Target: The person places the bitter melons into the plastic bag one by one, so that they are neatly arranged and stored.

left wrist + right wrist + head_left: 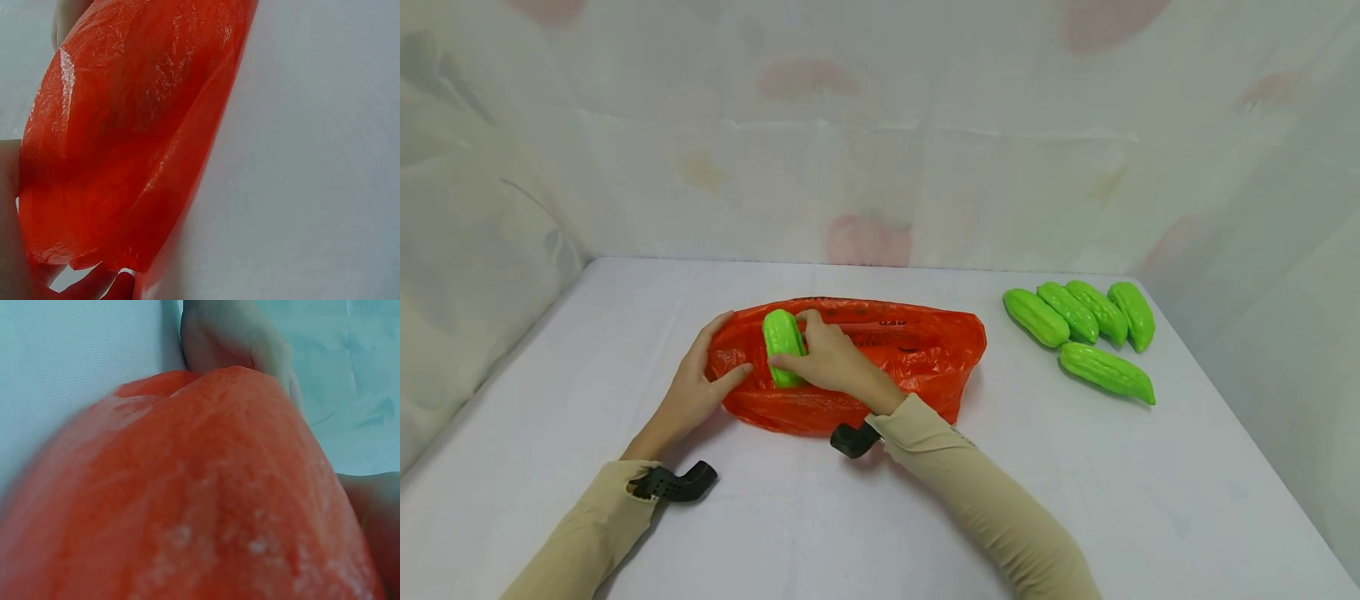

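Watching from my remote seat, I see the right hand (831,358) clamped on a green gourd (783,343), thumb on the near side and fingers reaching round toward its far side. That gourd is within the mouth of a red plastic bag (936,354), toward the bag's left end, with its long side running away from the person; I can't tell whether its underside touches the bag's bottom.

The left hand (692,387) is at the bag's left end, thumb and fingers spread apart, the fingers along the far left edge and the thumb over the near rim. My left wrist view shows the red film stretched in front of it, with fingertips near the lower edge. From the right wrist, most of what I get is the bag's blurred side, with part of a hand beyond it.

To the right of the bag, well apart from it, four green gourds (1067,312) lie side by side on the white table (1150,500), and a fifth gourd (1107,372) lies slantwise just in front of them. Both arms wear beige sleeves (992,500), with a black mount (688,485) at each wrist.
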`<state>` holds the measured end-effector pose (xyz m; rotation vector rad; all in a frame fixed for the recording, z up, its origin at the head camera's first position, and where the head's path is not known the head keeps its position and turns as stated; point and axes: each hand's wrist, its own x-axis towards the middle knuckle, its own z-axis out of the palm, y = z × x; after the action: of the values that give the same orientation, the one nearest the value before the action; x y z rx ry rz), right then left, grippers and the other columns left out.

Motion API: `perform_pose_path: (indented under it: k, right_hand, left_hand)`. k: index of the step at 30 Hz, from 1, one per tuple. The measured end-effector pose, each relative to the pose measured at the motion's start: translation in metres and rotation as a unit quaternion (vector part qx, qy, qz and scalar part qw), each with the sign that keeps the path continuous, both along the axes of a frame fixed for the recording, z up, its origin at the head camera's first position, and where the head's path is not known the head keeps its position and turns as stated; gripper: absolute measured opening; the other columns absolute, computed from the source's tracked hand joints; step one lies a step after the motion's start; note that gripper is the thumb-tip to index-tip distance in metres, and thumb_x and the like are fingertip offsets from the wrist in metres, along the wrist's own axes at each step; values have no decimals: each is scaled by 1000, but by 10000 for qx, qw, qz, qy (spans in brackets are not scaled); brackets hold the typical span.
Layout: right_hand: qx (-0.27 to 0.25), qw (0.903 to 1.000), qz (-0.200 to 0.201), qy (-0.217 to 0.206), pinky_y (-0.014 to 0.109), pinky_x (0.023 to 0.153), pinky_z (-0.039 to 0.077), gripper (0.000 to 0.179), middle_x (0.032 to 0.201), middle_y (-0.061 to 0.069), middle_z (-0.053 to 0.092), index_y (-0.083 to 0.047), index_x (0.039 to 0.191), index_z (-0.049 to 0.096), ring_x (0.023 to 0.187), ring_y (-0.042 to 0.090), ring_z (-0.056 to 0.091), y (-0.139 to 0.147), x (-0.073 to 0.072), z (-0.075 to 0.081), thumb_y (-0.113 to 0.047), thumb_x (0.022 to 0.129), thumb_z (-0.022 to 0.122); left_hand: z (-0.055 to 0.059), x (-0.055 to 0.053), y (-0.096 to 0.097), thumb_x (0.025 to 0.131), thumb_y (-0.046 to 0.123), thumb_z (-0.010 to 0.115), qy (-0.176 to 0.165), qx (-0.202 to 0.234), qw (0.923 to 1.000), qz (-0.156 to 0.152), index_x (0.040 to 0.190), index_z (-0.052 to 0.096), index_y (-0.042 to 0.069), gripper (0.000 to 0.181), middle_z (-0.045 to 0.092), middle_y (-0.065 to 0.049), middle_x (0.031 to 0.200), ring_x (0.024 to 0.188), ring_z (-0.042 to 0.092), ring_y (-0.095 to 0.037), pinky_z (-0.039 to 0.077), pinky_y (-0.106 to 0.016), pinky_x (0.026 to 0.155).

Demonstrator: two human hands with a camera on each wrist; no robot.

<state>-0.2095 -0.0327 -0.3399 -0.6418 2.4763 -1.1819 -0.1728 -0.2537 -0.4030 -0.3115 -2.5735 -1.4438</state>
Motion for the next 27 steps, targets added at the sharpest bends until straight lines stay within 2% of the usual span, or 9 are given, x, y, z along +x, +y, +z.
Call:
perform_pose_path:
  k: [5,11,17,23,27]
  right_hand:
    - [-10,9999,66,-138,20,70,52,69,107,7,63,-3,144,34,86,13,61,-1,-1,-2,-35,94,68]
    - [104,9996,243,76,19,75,50,71,115,8,58,0,147,33,93,13,56,1,-3,-4,-36,95,65]
    - [457,9986,213,158,22,77,50,71,114,6,60,-2,147,32,94,14,56,2,-2,-3,-40,96,63]
    - [515,9984,234,84,19,70,47,72,107,6,60,-1,147,33,85,13,56,3,-3,-4,-40,95,64]
    - [406,9986,329,-115,19,75,49,75,115,7,61,0,148,32,93,12,58,5,-4,-2,-36,93,69]
  left_hand:
    - [-1,0,0,95,13,63,5,43,10000,-46,158,23,20,75,44,-17,146,119,46,-19,42,-8,87]
    - [0,0,1,95,13,63,-19,77,10000,-58,158,22,20,76,43,-18,146,123,45,-28,42,-7,86]
    - [-1,0,0,95,13,63,-43,32,10000,-55,158,21,20,76,43,-18,147,123,45,-27,42,-7,86]
    - [0,1,0,95,14,63,-66,61,9999,-76,158,21,21,77,42,-18,147,123,45,-27,43,-7,86]
    - [0,0,0,95,14,63,-103,110,9998,-106,158,20,21,77,42,-18,148,124,44,-27,43,-7,86]
